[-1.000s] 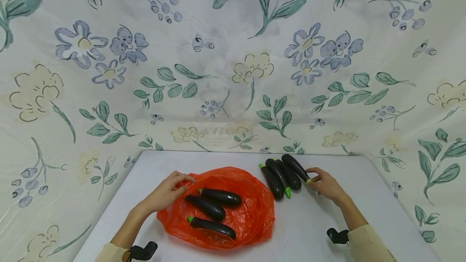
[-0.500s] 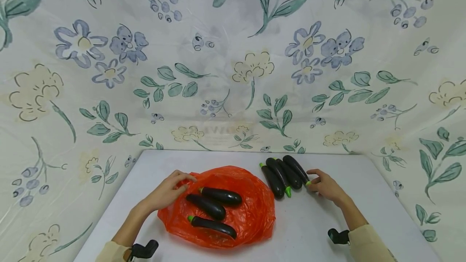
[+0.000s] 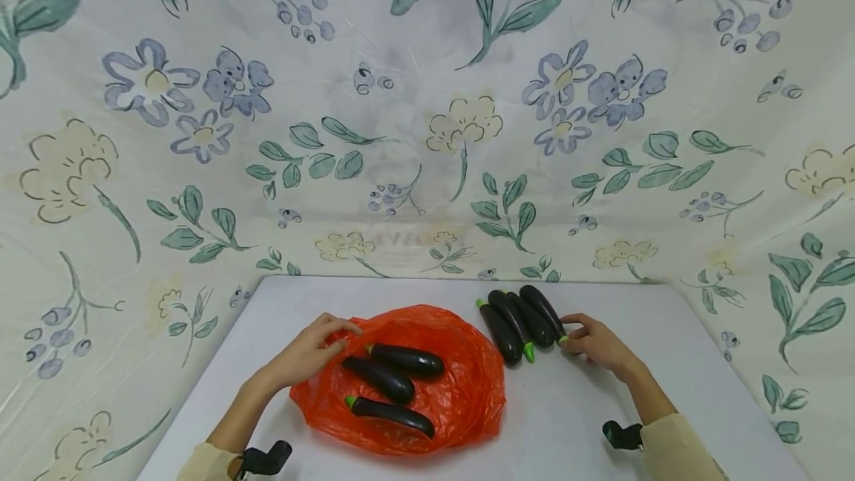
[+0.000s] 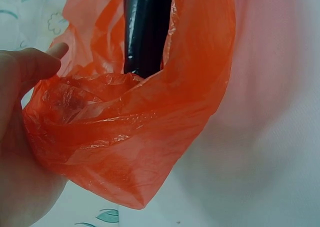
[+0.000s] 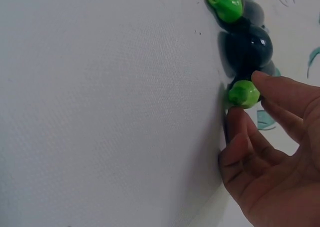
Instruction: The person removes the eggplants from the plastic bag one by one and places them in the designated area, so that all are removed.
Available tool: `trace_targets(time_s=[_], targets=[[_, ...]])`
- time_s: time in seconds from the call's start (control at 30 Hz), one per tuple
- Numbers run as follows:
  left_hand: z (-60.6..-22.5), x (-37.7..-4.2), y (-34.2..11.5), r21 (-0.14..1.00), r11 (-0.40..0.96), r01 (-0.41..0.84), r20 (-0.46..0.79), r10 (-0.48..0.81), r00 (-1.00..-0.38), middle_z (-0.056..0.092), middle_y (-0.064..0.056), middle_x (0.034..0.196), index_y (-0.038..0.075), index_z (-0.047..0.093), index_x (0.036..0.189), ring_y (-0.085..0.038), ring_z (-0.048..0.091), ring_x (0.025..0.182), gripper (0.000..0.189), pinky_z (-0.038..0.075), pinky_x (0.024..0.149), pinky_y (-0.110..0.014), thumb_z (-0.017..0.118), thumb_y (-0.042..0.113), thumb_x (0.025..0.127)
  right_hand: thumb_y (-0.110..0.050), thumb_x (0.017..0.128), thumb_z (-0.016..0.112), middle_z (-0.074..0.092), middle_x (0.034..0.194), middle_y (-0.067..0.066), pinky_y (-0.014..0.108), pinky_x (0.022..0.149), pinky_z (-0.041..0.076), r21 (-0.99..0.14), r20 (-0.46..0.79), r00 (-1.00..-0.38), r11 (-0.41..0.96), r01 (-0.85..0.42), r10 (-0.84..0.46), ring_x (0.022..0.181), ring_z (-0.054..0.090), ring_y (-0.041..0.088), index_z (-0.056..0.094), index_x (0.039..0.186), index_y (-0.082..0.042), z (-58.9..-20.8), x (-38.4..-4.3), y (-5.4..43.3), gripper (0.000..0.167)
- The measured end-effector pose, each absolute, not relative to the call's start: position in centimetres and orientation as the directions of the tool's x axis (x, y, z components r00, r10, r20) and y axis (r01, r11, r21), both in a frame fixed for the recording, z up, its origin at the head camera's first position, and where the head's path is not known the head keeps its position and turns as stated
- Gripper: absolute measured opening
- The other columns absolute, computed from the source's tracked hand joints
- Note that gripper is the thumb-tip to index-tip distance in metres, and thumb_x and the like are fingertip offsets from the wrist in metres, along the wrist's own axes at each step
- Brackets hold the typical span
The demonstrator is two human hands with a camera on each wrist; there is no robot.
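Observation:
An open red plastic bag (image 3: 467, 407) lies on the white table with three dark eggplants in it, such as the front eggplant (image 3: 394, 417). My left hand (image 3: 309, 353) holds the bag's left rim; in the left wrist view the film (image 4: 125, 137) runs beside the thumb, and part of the grip is hidden. To the right of the bag, several eggplants lie side by side in a row. My right hand (image 3: 601, 346) has its thumb and fingers around the green stem (image 5: 243, 94) of the rightmost eggplant (image 3: 542, 309), which lies on the table.
The white table (image 3: 561, 407) ends at a back edge against a floral-patterned sheet (image 3: 401, 125). The row's leftmost eggplant (image 3: 501, 334) lies close to the bag's right rim. Black wrist cameras stand out from both sleeves.
The rightmost eggplant's stem end has shifted slightly left and nearer to me, closer to the row, with my right hand at it. My left hand and the bag stay nearly still.

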State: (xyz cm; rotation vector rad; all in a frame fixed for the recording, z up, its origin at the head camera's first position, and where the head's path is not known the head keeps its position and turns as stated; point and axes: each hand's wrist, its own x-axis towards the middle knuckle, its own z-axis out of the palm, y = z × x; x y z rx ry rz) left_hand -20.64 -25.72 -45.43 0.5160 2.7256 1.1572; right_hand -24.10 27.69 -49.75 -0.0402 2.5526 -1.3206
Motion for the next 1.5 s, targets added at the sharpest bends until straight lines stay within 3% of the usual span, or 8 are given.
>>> trace_targets(time_s=[0.73, 1.0, 1.5], targets=[[-45.3, -20.6, -25.8, 0.733, 0.626, 0.265, 0.019, 0.372, -0.928, 0.052, -0.008, 0.113, 0.018, 0.067, 0.122, -0.025, 0.052, 0.1, 0.025, 0.053, 0.088, -0.042, 0.056, 0.009, 0.101, -0.019, 0.092, 0.069, 0.066, 0.104, 0.01, 0.035, 0.072, 0.047, -0.826, -0.206, -0.968, 0.555, 0.092, -0.146, 0.085, 0.058, 0.022, 0.047, 0.143, -0.002, -50.6, -24.5, 28.4, 0.058], [-45.3, -20.6, -25.8, 0.728, 0.631, 0.266, 0.017, 0.372, -0.928, 0.051, -0.008, 0.113, 0.018, 0.067, 0.122, -0.025, 0.052, 0.101, 0.025, 0.052, 0.088, -0.042, 0.055, 0.008, 0.101, -0.029, 0.097, 0.067, 0.061, 0.104, 0.013, 0.033, 0.067, 0.046, -0.852, -0.167, -0.979, 0.516, 0.084, -0.115, 0.084, 0.053, 0.024, 0.05, 0.142, -0.004, -49.9, -24.3, 28.3, 0.055], [-45.3, -20.6, -25.8, 0.724, 0.636, 0.265, 0.021, 0.363, -0.931, 0.052, -0.008, 0.113, 0.018, 0.067, 0.122, -0.024, 0.053, 0.101, 0.026, 0.054, 0.088, -0.042, 0.056, 0.009, 0.101, -0.035, 0.098, 0.064, 0.061, 0.107, 0.018, 0.036, 0.068, 0.049, -0.872, -0.09, -0.965, 0.487, -0.042, -0.245, 0.086, 0.055, 0.03, 0.054, 0.137, -0.005, -47.3, -24.6, 25.6, 0.05]])
